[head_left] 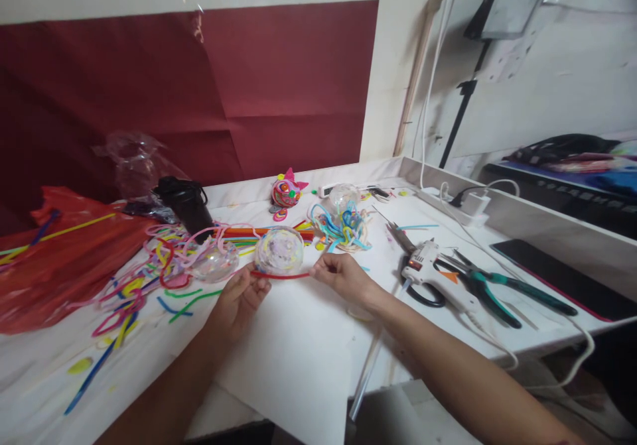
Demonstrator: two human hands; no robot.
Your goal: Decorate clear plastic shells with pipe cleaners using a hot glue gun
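A red pipe cleaner is stretched level between my two hands. My left hand pinches its left end, and the fingertips of my right hand close on the right end. Just behind it sits a clear round plastic shell with pale coiled colours showing in it. Under my hands lies a white sheet of paper. A second clear shell rests to the left, beside a loose heap of pink and mixed pipe cleaners.
A white glue gun, green-handled pliers and a black phone-like slab lie at right. Blue pipe cleaners and a coiled cat-head figure stand behind. A black container and red plastic bag are left.
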